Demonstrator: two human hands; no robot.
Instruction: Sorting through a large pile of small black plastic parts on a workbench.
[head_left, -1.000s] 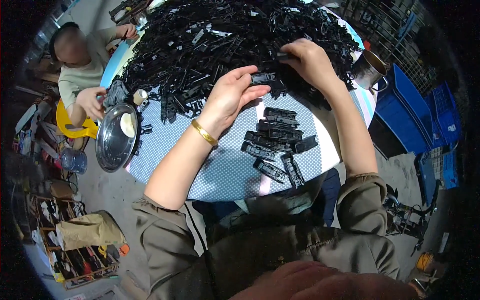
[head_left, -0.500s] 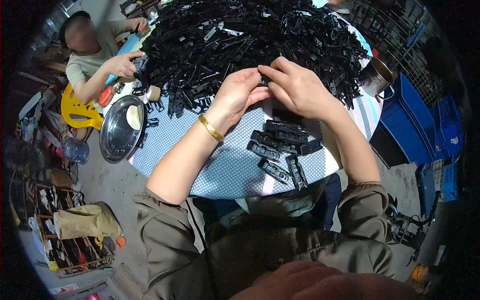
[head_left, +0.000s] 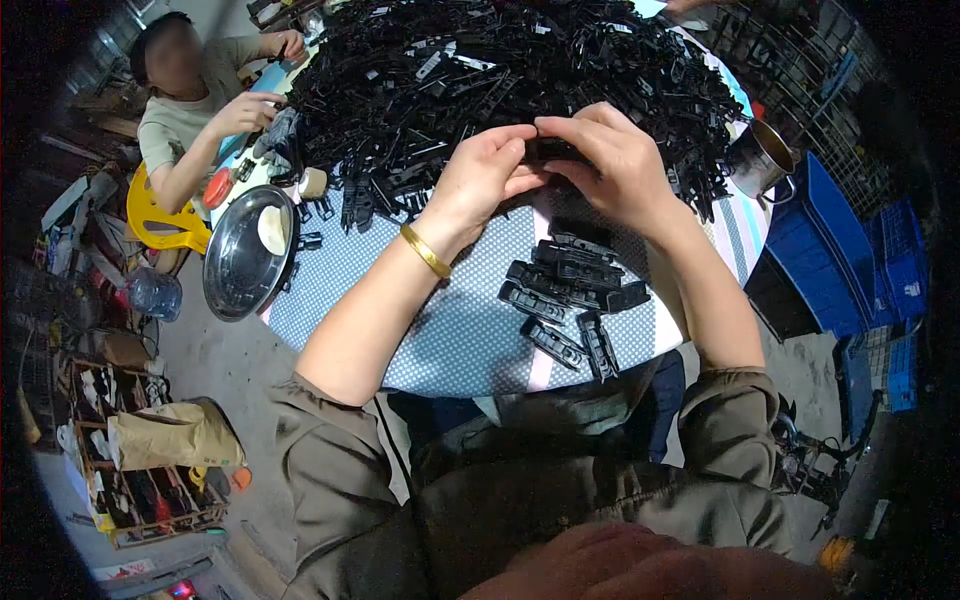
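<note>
From the head camera, you have both hands raised together over the far side of the table, just at the near edge of the big heap of black plastic parts. Your left hand and right hand meet fingertip to fingertip around one small black plastic piece, each pinching an end of it, so the piece is held clear of the cloth and close to the heap it seems to have come from (how the fingers sit underneath is hidden). A gold bangle sits on your left wrist.

Below your hands, a small group of black clips lies apart from the heap, in a loose stack near your body, within easy reach.

To your left, a steel dish rests on the table's rim. Another person sits across at the far left, hands at the heap's edge. A metal mug stands at the right, with blue crates on the floor beyond.
</note>
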